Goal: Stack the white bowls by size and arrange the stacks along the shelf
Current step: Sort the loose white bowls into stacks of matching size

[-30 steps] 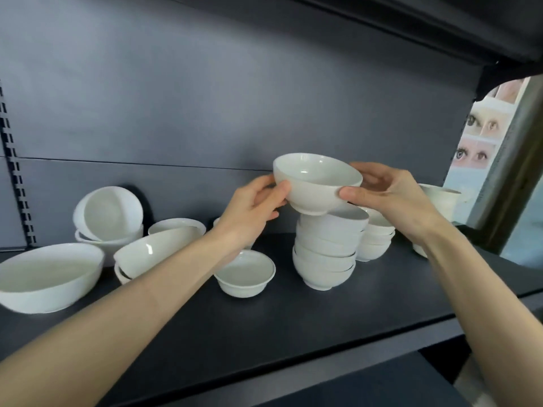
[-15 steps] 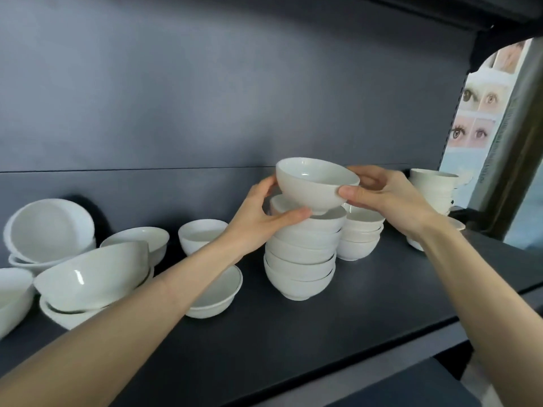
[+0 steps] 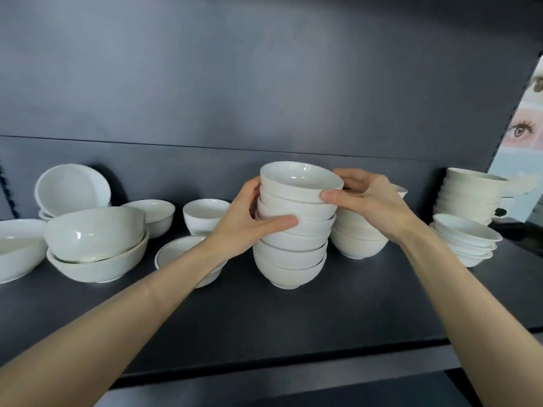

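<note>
A tall stack (image 3: pixel 291 259) of white bowls stands on the dark shelf (image 3: pixel 293 318), about midway along it and a little forward of the back panel. The top bowl (image 3: pixel 299 180) sits nested in the stack with a slight tilt, its rim higher on the left. The left hand (image 3: pixel 249 221) grips the stack from its left side, the thumb lying flat across the front of the upper bowls and the fingers curled round the far side, mostly hidden. The right hand (image 3: pixel 367 198) holds the top bowl from the right: the thumb presses against its outer wall just under the rim, and the fingers (image 3: pixel 352 176) curve behind it, close together.

Just behind and to the right of the stack, partly hidden by the right hand, stands a shorter stack of bowls (image 3: pixel 358 242). Further right are a pile of small shallow dishes (image 3: pixel 467 239) and, behind it, a taller pile (image 3: pixel 467 198) near the end of the shelf. To the left, a shallow bowl (image 3: pixel 176 254) lies under the left forearm, with a small deep bowl (image 3: pixel 205 212) behind it. Beyond those, a wide bowl (image 3: pixel 97 233) rests tilted inside another wide one, a bowl tipped on its side (image 3: pixel 72 189) leans at the back, and a large bowl (image 3: pixel 17 248) sits at the left edge of view
</note>
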Demonstrator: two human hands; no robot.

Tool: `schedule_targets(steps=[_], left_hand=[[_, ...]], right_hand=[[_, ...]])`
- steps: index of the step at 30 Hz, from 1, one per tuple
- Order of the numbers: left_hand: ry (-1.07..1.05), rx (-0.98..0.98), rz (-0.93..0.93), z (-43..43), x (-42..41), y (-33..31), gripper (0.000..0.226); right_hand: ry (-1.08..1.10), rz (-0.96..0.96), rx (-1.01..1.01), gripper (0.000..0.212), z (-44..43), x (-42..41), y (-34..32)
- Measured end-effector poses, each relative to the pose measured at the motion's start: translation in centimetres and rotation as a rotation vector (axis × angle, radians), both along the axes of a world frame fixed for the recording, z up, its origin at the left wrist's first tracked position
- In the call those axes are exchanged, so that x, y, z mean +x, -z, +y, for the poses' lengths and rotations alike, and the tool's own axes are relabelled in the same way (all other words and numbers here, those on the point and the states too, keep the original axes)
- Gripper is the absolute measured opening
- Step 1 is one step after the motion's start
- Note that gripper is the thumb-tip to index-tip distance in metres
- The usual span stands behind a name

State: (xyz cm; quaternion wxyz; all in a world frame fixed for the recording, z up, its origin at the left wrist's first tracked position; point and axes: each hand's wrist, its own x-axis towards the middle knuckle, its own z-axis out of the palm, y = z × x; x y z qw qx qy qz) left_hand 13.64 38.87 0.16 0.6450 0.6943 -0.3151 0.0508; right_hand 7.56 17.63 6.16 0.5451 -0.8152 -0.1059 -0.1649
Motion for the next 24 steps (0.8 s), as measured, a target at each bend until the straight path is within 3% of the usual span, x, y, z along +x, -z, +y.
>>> schedule_targets(steps=[13, 19, 24], left_hand=[[0.019, 0.015, 0.103, 0.23, -0.63, 0.09, 0.085], [0.015, 0.024, 0.109, 0.22, -0.89, -0.06, 0.078], [0.043, 0.090, 0.122, 0.20, -0.72, 0.10, 0.063]], right_hand=[[-0.014, -0.003, -0.008, 0.049, -0.41, 0.42, 0.45], [-0.027, 0.058, -0.049, 0.088, -0.63, 0.52, 0.44], [-0.061, 0.107, -0.080, 0.093, -0.39, 0.64, 0.47]])
